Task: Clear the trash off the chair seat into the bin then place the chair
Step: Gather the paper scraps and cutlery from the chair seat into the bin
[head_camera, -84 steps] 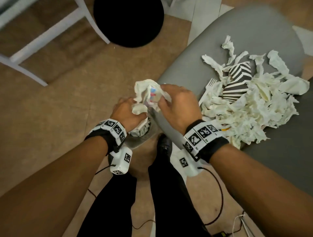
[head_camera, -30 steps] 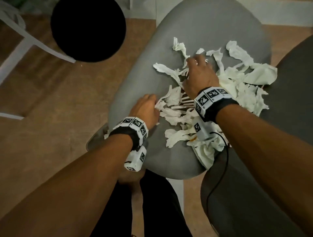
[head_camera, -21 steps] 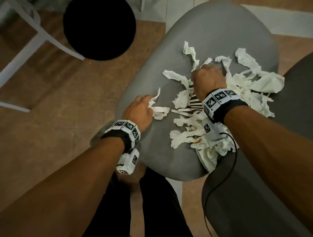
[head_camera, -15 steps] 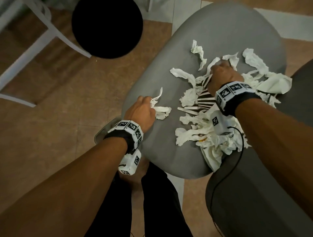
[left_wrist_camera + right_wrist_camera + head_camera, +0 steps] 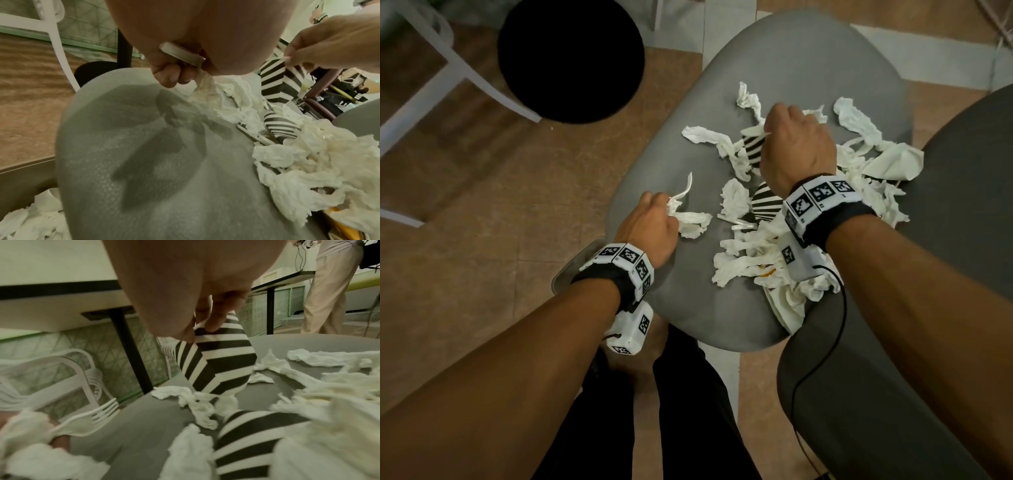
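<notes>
Torn white tissue scraps and striped black-and-white paper litter the grey chair seat. My left hand sits at the seat's left edge and grips a tissue scrap together with a white plastic fork. My right hand, further back on the pile, pinches one striped paper piece and holds it up off the seat. A second striped piece lies under my right wrist. The bin stands below the seat's left edge, with tissue inside, mostly hidden in the head view.
A black round table base and white chair legs stand on the brown floor to the left. The dark chair back rises at the right. My legs stand against the seat front. Another person in beige trousers stands beyond.
Both hands moved from the bin onto the seat. The left hand closed on tissue and the fork and drew them left; the right hand closed on the striped paper and raised it.
</notes>
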`<state>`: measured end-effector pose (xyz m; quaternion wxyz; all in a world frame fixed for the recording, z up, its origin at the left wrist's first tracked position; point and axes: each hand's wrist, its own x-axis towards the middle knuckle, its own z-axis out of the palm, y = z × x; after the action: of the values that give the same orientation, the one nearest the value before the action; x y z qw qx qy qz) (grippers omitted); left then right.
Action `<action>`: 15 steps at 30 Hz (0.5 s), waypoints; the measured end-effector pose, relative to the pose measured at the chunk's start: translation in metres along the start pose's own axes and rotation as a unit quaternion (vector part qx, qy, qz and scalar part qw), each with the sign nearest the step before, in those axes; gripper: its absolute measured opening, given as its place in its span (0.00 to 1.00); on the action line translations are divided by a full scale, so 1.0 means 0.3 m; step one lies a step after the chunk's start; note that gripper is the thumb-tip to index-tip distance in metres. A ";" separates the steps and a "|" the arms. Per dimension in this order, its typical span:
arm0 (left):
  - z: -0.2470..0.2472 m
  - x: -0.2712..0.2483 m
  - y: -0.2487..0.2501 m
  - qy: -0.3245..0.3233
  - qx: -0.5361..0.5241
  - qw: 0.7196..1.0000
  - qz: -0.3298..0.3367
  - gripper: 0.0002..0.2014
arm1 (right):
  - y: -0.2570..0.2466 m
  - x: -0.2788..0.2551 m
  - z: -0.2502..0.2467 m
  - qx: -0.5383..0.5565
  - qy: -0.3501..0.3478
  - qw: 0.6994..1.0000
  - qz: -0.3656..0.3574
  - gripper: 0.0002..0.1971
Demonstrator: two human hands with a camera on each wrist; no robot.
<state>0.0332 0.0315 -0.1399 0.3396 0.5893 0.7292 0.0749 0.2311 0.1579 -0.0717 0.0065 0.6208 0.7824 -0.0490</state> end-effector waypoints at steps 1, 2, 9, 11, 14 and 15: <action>-0.010 -0.006 -0.006 0.009 -0.012 1.000 -0.004 0.13 | -0.031 -0.012 -0.012 0.008 0.023 1.000 -0.004 0.12; -0.021 -0.016 -0.016 0.016 -0.024 1.000 -0.011 0.13 | -0.066 -0.026 -0.023 0.020 0.039 0.999 -0.006 0.11; -0.103 -0.174 -0.218 0.058 -0.104 0.991 -0.066 0.03 | -0.363 -0.175 0.000 0.287 -0.004 0.956 0.057 0.06; -0.118 -0.230 -0.321 0.076 -0.115 0.986 -0.090 0.03 | -0.498 -0.245 0.047 0.342 -0.066 0.937 0.036 0.06; -0.125 -0.309 -0.484 0.096 -0.129 0.975 -0.153 0.04 | -0.701 -0.363 0.136 0.377 -0.150 0.914 -0.022 0.05; -0.120 -0.335 -0.540 0.102 -0.131 0.970 -0.175 0.05 | -0.761 -0.399 0.173 0.379 -0.171 0.909 -0.037 0.04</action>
<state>-0.1113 -0.0972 -0.1541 0.3458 0.3920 0.8356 0.1689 0.0339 -0.0139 -0.0994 -0.0971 0.5297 0.7142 -0.4471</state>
